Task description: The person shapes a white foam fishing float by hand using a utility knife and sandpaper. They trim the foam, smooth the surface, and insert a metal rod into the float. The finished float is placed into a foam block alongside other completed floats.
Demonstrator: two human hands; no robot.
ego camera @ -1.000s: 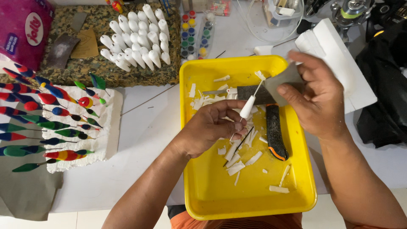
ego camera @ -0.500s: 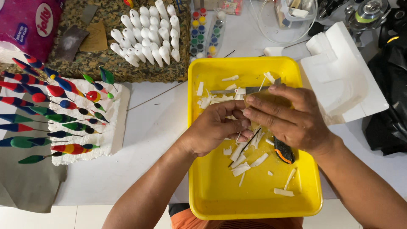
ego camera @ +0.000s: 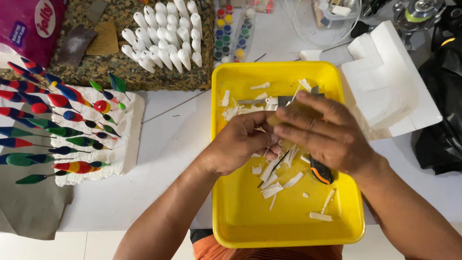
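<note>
Both hands meet over a yellow plastic tray. My left hand pinches a small white float on a thin dark rod; only the rod's lower end shows below the fingers. My right hand lies across the left fingertips, closed over the float with a piece of sandpaper, of which a tan edge peeks out. White foam shavings litter the tray. A utility knife with an orange and black handle lies in the tray, partly under my right hand.
Painted floats stand stuck in a white foam block at the left. Unpainted white floats stand on a speckled pad behind it. Small paint pots, a white foam slab and a black bag surround the tray.
My right hand came down from the tray's far right corner and closed over the float in my left hand. The float's white tip, visible a second ago, is now covered.
</note>
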